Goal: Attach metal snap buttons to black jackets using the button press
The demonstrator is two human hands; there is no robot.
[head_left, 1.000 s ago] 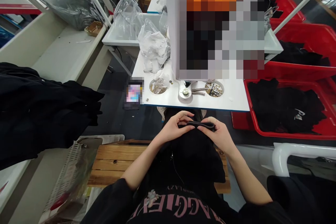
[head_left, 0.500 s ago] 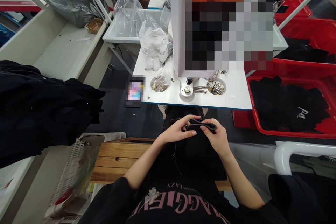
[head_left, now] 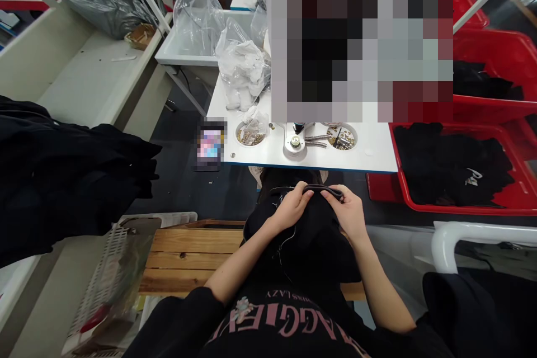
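Note:
A black garment (head_left: 304,246) lies bunched on my lap, with a narrow dark fabric band (head_left: 323,189) at its far edge. My left hand (head_left: 291,207) pinches the near end of the band and the cloth below it. My right hand (head_left: 346,212) holds the band's other end between fingers and thumb. Both hands rest on the garment just in front of the white table's edge. Part of the band is hidden by my fingers.
Ahead stands a white table (head_left: 369,151) with a pixelated machine (head_left: 361,50), round dishes of metal fittings (head_left: 342,137), and springs (head_left: 316,140). Plastic bags (head_left: 241,70) sit behind it. A red tray (head_left: 499,196) holds black garments at right; a black garment pile (head_left: 62,168) lies at left.
My hands have moved slightly closer to my body's left and higher on the garment, with the band drawn up to its far edge. The view has shifted slightly left.

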